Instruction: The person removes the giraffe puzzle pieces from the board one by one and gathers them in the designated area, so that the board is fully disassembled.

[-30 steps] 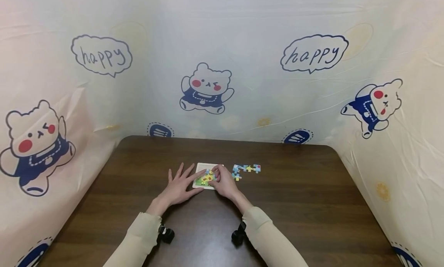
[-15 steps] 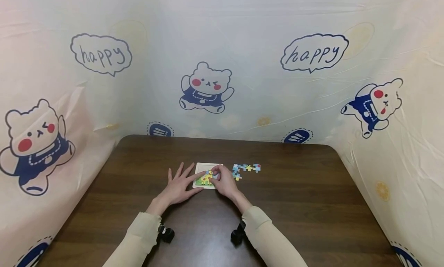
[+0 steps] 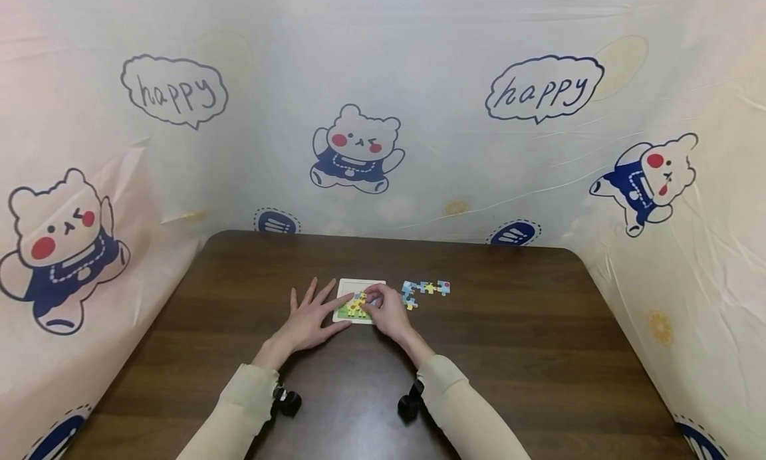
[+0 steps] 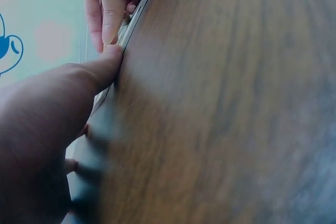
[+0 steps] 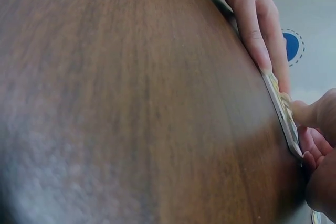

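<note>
Right hand (image 3: 390, 314): thumb edged up puzzle tray (image 3: 358, 286); grip's hold: cannot tell. Left hand (image 3: 304, 324): splayed. Best: brace tray, press level.

"happy" — twice, in speech bubbles (image 3: 174, 91) — on the pale backdrop (image 3: 443, 127)

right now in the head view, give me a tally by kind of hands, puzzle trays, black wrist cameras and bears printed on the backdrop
left hand and right hand: 2
puzzle tray: 1
black wrist cameras: 2
printed bears: 3
total: 8
</note>
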The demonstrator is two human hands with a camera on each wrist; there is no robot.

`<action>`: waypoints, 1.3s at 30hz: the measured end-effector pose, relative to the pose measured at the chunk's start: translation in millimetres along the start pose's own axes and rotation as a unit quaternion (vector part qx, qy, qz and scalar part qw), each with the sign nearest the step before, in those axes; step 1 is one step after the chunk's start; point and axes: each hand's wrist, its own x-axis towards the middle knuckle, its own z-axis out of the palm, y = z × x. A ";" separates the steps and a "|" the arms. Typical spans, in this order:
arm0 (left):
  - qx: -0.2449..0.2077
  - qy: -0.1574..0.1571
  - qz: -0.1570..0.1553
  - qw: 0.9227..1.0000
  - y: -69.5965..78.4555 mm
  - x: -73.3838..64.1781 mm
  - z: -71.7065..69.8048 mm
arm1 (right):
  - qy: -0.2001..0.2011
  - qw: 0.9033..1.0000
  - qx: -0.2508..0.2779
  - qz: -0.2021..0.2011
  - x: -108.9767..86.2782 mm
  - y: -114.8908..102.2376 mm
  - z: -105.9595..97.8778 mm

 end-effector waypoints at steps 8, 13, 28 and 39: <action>0.001 -0.002 -0.008 1.000 0.0 -0.1 0.2 | 0.017 0.999 0.043 -0.015 0.5 -5.3 -6.9; 0.001 -0.005 -0.009 1.000 0.7 0.6 -0.5 | 0.029 0.999 0.039 -0.012 -0.8 -11.0 -16.6; -0.007 0.002 -0.008 1.000 -0.9 -0.7 1.4 | 0.061 0.996 0.058 -0.012 -16.4 -5.8 -52.4; -0.011 0.002 -0.010 1.000 -0.5 -0.6 1.4 | 0.090 0.992 0.090 0.012 -28.5 16.8 -76.9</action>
